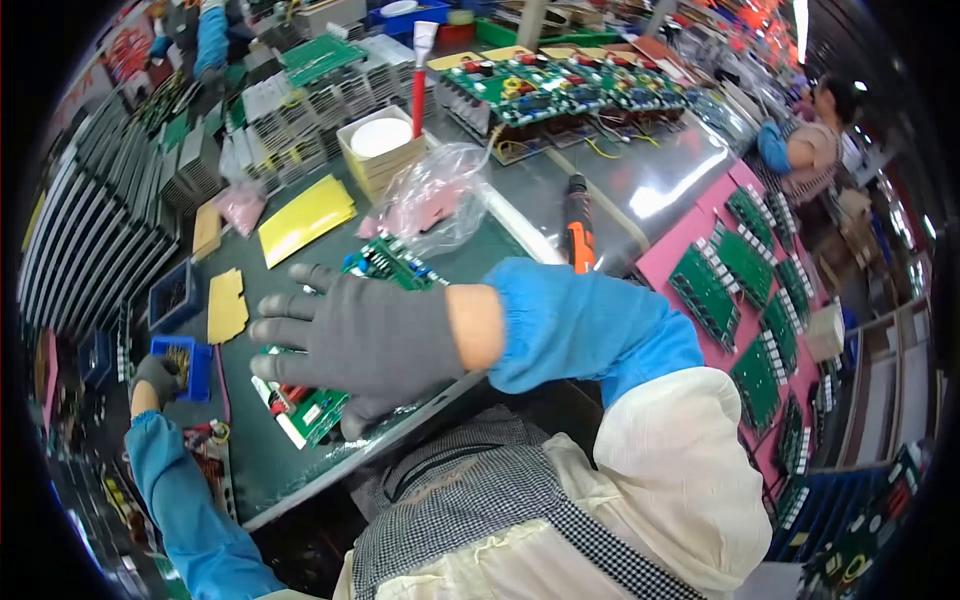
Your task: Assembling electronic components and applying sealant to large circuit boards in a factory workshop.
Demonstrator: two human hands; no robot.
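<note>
On that dark green bench top [262, 475] lie glossy yellow sheets [305, 220]; right of them sits a crumpled clear bag [428, 205], and nearer than they are, a green circuit board [398, 262].

At one workbench [262, 478], we count our two gray-gloved hands [375, 330], one bright-blue bin [201, 377] beside the left, one orange-and-black power driver [579, 228], one red-handled brush [419, 95], one yellow sheet stack [305, 221], one notched yellow piece [227, 306] and at least seven green circuit boards [705, 288] on pink matting [682, 242].

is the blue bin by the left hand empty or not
Not empty: small yellowish parts show inside the blue bin by the left hand; how full, cannot tell.
</note>
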